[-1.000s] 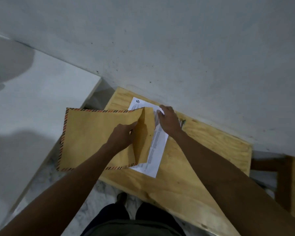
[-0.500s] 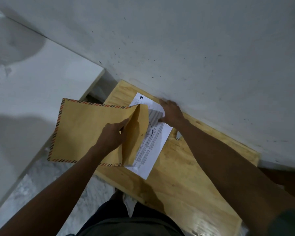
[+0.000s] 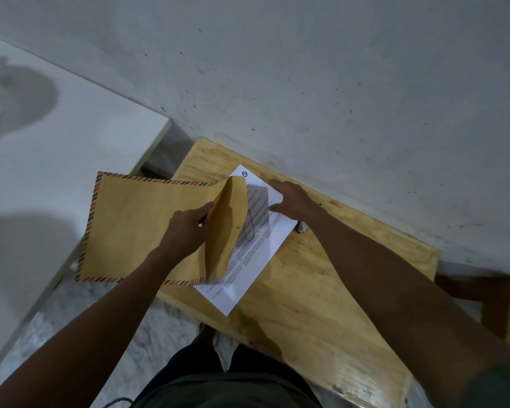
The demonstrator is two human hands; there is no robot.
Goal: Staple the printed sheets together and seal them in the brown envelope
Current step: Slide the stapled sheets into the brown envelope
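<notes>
Left hand (image 3: pixel 186 231) gripping envelope (image 3: pixel 147 228), right hand (image 3: pixel 295 201) flat on sheets (image 3: pixel 256 245)

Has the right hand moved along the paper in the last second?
Yes. The right hand was partly behind the envelope flap; it has slid away from it toward the wall-side edge of the printed sheets, judged against the wooden table.

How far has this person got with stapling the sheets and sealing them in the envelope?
Done: cannot tell; no staple is visible. In hand: the left hand holds the brown envelope open at its mouth while the right hand presses the printed sheets, partly under the flap. Left: sliding them fully in and sealing.
</notes>
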